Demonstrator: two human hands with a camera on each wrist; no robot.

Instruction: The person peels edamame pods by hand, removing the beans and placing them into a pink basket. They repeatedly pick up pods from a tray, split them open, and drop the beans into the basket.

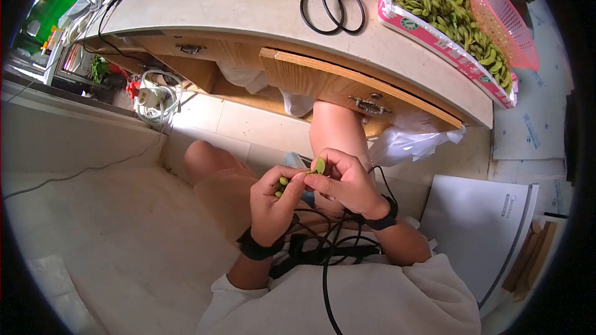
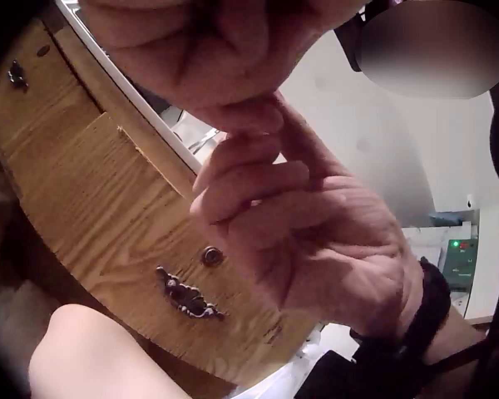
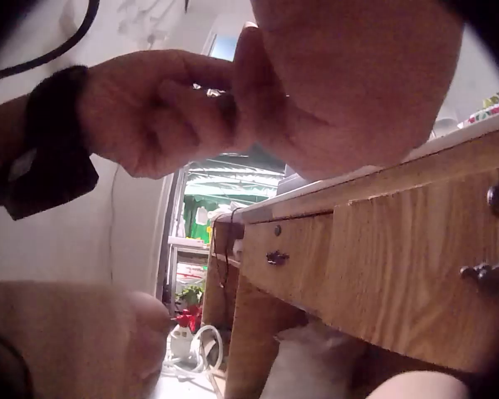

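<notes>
The left hand (image 1: pixel 273 205) and right hand (image 1: pixel 351 186) pinch one pod (image 1: pixel 319 165) open; the box (image 1: pixel 434 43) on the desk (image 1: pixel 248 12) has lots more.

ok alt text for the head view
A seated person's hands meet over the lap: the left hand holds green beans, the right hand pinches a green pod. Beyond, a box of pods sits on a wooden desk.

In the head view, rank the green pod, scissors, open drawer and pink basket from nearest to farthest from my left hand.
1. green pod: at the fingertips of the left hand.
2. open drawer: just above the hands.
3. scissors: farther up, on the desk.
4. pink basket: far upper right.
</notes>
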